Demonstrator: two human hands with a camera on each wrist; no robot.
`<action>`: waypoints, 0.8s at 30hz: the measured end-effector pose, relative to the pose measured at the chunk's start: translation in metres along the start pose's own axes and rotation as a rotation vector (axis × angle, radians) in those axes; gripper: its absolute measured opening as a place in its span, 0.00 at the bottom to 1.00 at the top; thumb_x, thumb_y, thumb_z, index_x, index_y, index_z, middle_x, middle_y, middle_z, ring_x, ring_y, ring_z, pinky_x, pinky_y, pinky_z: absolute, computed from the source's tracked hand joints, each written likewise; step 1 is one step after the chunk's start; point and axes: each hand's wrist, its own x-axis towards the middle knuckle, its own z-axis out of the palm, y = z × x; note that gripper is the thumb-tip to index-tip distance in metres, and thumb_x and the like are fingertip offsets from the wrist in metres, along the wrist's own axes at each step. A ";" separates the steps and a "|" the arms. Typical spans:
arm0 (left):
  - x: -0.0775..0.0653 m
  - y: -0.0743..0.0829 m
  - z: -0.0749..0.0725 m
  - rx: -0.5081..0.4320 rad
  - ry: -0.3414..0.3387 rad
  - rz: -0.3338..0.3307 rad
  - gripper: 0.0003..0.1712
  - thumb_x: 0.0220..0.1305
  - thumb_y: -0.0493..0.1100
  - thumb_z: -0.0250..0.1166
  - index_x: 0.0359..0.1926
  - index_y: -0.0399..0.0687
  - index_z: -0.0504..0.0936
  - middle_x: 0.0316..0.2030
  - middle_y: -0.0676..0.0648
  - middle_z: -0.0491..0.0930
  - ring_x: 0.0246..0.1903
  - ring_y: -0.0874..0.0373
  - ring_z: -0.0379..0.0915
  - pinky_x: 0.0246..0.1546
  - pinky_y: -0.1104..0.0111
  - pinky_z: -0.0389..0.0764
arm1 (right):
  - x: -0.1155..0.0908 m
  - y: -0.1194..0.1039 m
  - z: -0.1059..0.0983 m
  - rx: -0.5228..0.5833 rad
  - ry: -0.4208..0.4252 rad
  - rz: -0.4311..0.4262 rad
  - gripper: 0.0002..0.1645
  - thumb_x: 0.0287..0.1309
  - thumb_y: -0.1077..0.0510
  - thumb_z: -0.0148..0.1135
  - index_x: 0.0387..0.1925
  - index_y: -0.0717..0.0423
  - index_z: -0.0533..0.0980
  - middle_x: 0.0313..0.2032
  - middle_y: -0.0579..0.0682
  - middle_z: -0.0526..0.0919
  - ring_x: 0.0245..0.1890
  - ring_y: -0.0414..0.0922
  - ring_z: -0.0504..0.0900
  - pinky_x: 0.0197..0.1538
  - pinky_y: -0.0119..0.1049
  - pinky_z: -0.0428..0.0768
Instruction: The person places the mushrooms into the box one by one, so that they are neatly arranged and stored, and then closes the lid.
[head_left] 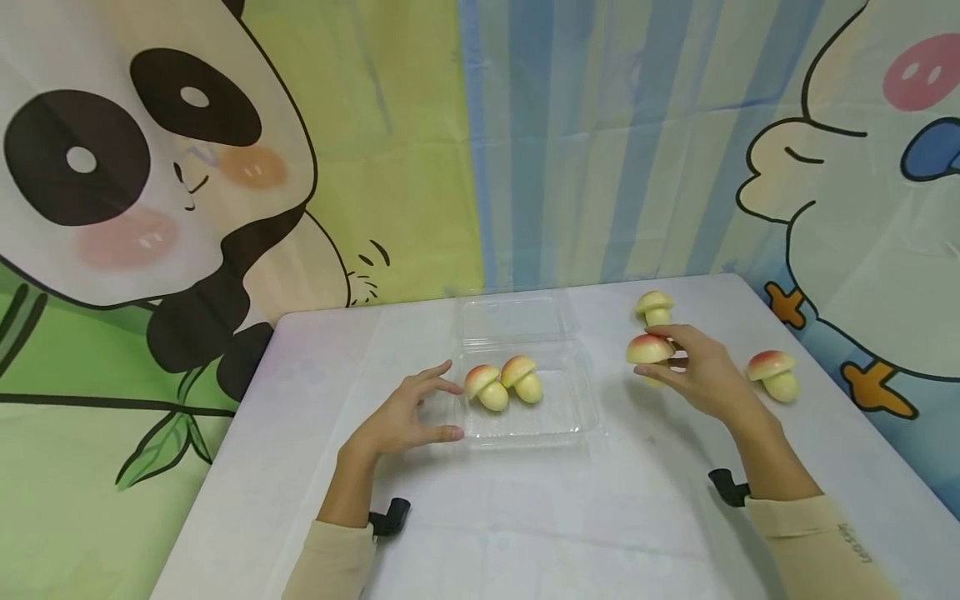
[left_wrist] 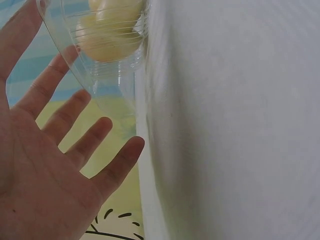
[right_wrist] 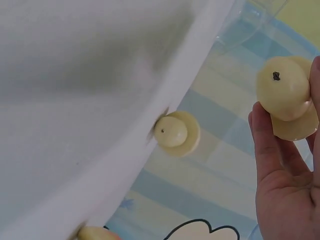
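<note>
My right hand (head_left: 701,371) pinches a toy mushroom (head_left: 649,349) with a red-and-cream cap, held above the table. Its pale rounded stem with a dark mark (right_wrist: 282,85) shows in the right wrist view. To the left stands an opened clear plastic clamshell box (head_left: 558,421), its lid folded back. Inside the box's left half lie two toy mushrooms, one (head_left: 487,388) beside another (head_left: 522,379). My left hand (head_left: 401,417) is at the box's left edge, fingers spread and thumb apart; whether it touches the box I cannot tell.
A yellow-capped toy mushroom (head_left: 656,307) stands behind the right hand, and a red-capped one (head_left: 774,375) lies to its right. All sit on a white-covered table (head_left: 525,517). A cartoon-printed curtain (head_left: 405,167) hangs behind the table.
</note>
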 end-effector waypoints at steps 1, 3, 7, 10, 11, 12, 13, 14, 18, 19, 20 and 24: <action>0.000 0.000 0.000 -0.001 0.001 0.000 0.38 0.51 0.65 0.79 0.60 0.56 0.82 0.79 0.47 0.57 0.75 0.43 0.53 0.66 0.41 0.67 | 0.001 -0.001 0.001 0.003 0.007 -0.015 0.41 0.58 0.50 0.77 0.67 0.62 0.71 0.59 0.61 0.78 0.56 0.58 0.79 0.51 0.54 0.83; 0.000 0.001 0.000 -0.004 0.001 -0.001 0.38 0.51 0.65 0.79 0.60 0.56 0.82 0.79 0.47 0.57 0.75 0.43 0.52 0.66 0.41 0.68 | 0.004 -0.002 0.003 0.008 0.021 -0.053 0.40 0.57 0.52 0.78 0.67 0.61 0.72 0.58 0.60 0.78 0.55 0.57 0.79 0.50 0.53 0.83; 0.000 0.001 0.000 -0.005 0.001 -0.005 0.38 0.51 0.64 0.80 0.60 0.56 0.82 0.79 0.48 0.57 0.76 0.43 0.52 0.68 0.40 0.65 | 0.007 -0.003 0.007 0.013 0.052 -0.124 0.39 0.54 0.57 0.79 0.66 0.58 0.75 0.55 0.57 0.78 0.53 0.55 0.80 0.48 0.54 0.84; 0.000 0.001 0.000 -0.001 0.000 -0.005 0.38 0.51 0.64 0.80 0.60 0.56 0.82 0.79 0.48 0.57 0.76 0.43 0.52 0.69 0.39 0.62 | 0.009 -0.005 0.011 0.019 0.059 -0.152 0.38 0.52 0.58 0.80 0.65 0.57 0.76 0.55 0.56 0.77 0.53 0.54 0.79 0.47 0.55 0.85; 0.000 0.000 0.000 0.000 -0.001 -0.004 0.38 0.51 0.64 0.80 0.60 0.56 0.82 0.79 0.48 0.57 0.76 0.43 0.52 0.69 0.39 0.62 | 0.010 -0.006 0.013 0.024 0.058 -0.157 0.38 0.51 0.59 0.80 0.64 0.57 0.76 0.55 0.56 0.77 0.53 0.54 0.80 0.47 0.55 0.85; 0.000 0.000 -0.001 0.003 0.000 -0.002 0.38 0.51 0.64 0.80 0.60 0.56 0.82 0.79 0.48 0.57 0.75 0.42 0.52 0.69 0.39 0.62 | 0.010 -0.007 0.014 0.029 0.056 -0.157 0.38 0.51 0.59 0.80 0.64 0.57 0.76 0.55 0.55 0.77 0.53 0.54 0.80 0.47 0.54 0.85; 0.000 0.001 -0.001 0.004 -0.001 0.001 0.38 0.51 0.64 0.79 0.60 0.56 0.82 0.79 0.48 0.57 0.75 0.42 0.52 0.69 0.39 0.62 | 0.011 -0.008 0.015 0.036 0.054 -0.156 0.38 0.51 0.59 0.80 0.65 0.58 0.76 0.55 0.55 0.77 0.53 0.54 0.80 0.47 0.54 0.85; 0.000 0.001 0.000 0.006 -0.002 0.004 0.37 0.51 0.64 0.79 0.60 0.56 0.82 0.79 0.48 0.57 0.75 0.42 0.53 0.69 0.39 0.62 | 0.011 -0.009 0.017 0.043 0.053 -0.155 0.39 0.52 0.59 0.80 0.65 0.58 0.76 0.56 0.56 0.78 0.54 0.54 0.80 0.48 0.53 0.85; 0.001 0.001 -0.001 0.010 -0.002 0.005 0.37 0.51 0.65 0.79 0.60 0.56 0.82 0.79 0.48 0.57 0.75 0.43 0.53 0.68 0.39 0.63 | 0.015 -0.014 0.023 0.075 0.056 -0.147 0.38 0.51 0.59 0.81 0.63 0.60 0.75 0.56 0.56 0.81 0.54 0.55 0.81 0.49 0.53 0.85; 0.001 0.001 -0.001 0.009 -0.002 0.004 0.37 0.51 0.65 0.79 0.60 0.56 0.82 0.79 0.49 0.57 0.75 0.43 0.53 0.68 0.39 0.64 | 0.016 -0.015 0.024 0.082 0.056 -0.149 0.38 0.51 0.60 0.81 0.63 0.61 0.75 0.56 0.57 0.81 0.53 0.55 0.81 0.49 0.53 0.85; 0.001 0.001 -0.001 0.009 -0.001 0.003 0.38 0.51 0.65 0.79 0.60 0.57 0.82 0.79 0.49 0.57 0.75 0.43 0.53 0.68 0.39 0.64 | 0.017 -0.016 0.026 0.088 0.056 -0.153 0.38 0.51 0.60 0.81 0.62 0.61 0.75 0.55 0.57 0.82 0.53 0.55 0.82 0.49 0.53 0.85; 0.000 0.001 0.000 0.011 0.003 0.004 0.38 0.51 0.64 0.80 0.60 0.56 0.82 0.79 0.48 0.57 0.75 0.43 0.53 0.68 0.39 0.63 | 0.022 -0.022 0.030 0.112 0.041 -0.171 0.37 0.51 0.60 0.81 0.62 0.61 0.76 0.55 0.56 0.83 0.52 0.54 0.83 0.50 0.52 0.85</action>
